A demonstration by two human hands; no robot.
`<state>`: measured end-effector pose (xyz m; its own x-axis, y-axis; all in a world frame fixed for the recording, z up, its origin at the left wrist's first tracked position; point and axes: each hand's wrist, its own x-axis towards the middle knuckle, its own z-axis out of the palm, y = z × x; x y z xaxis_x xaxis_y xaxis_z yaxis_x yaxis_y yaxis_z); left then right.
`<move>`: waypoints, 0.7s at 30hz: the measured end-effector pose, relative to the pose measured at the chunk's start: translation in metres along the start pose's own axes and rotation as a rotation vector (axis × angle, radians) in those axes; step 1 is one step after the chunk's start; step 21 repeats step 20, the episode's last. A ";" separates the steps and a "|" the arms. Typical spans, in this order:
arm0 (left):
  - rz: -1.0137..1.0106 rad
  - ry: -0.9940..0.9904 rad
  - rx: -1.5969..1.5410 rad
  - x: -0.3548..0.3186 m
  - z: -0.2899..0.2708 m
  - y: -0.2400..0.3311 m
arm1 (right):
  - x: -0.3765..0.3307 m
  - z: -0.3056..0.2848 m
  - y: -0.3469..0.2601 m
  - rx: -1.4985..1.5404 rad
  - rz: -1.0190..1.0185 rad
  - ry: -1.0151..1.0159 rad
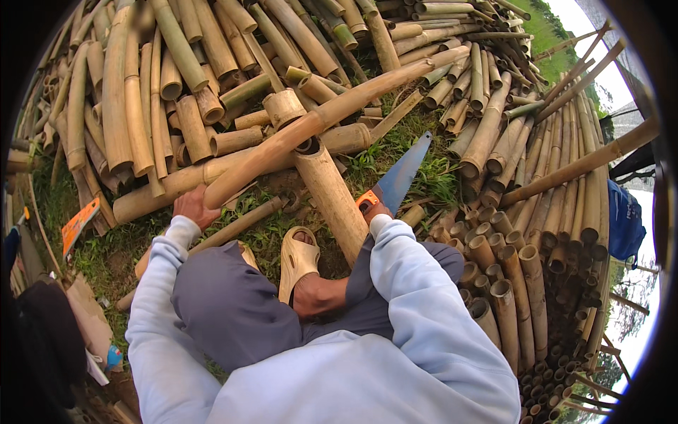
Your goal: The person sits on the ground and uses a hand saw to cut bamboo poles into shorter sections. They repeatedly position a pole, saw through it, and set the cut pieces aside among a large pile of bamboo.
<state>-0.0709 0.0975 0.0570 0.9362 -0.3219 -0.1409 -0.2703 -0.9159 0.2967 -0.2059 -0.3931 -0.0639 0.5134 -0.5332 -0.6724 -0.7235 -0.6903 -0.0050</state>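
My left hand (196, 207) is closed round the near end of a long bamboo pole (304, 131). The pole slants up to the right and lies across a thick bamboo post (332, 194), near the post's notched upper end. In my right hand (377, 212) is a handsaw (405, 173) with an orange handle and a bluish blade. Its blade points up and to the right, apart from the pole, over the grass. The thick post runs down toward my right knee. Part of the saw's handle is hidden by my fingers.
Large heaps of cut bamboo (205, 78) lie ahead, and more bamboo tubes (505, 283) are stacked on the right. A second saw with an orange blade (79, 225) stands at the left. A blue bag (625, 222) hangs at the far right. Beige sandals (296, 261) are on my feet.
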 end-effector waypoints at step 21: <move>0.008 0.015 0.239 0.022 -0.016 0.015 | -0.265 -0.121 0.031 1.337 -0.681 0.983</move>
